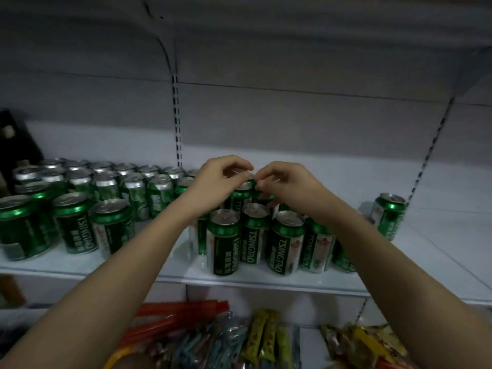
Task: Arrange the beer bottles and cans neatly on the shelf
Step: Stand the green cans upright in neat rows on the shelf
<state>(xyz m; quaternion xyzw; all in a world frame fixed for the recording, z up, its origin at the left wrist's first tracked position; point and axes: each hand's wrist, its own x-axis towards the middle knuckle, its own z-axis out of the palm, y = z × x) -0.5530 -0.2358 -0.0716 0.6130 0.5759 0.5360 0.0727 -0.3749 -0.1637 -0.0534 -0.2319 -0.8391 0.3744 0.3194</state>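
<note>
The left hand [218, 182] and right hand [279, 186] each pinch a can top [243, 190] with curled fingers, probably to line the cans up. The front cluster [255, 235] stands just below the fingertips; a lone can [389, 214] sits well apart.

Dim, cool-toned indoor exposure, deep shadow under upper shelf [266, 35], small glare on can tops [159, 179], soft overall focus, wide-angle bending at frame edges, corner darkening

Both forearms are bare, the left hand [213, 182] and right hand [287, 187] ungloved and ringless.
</note>
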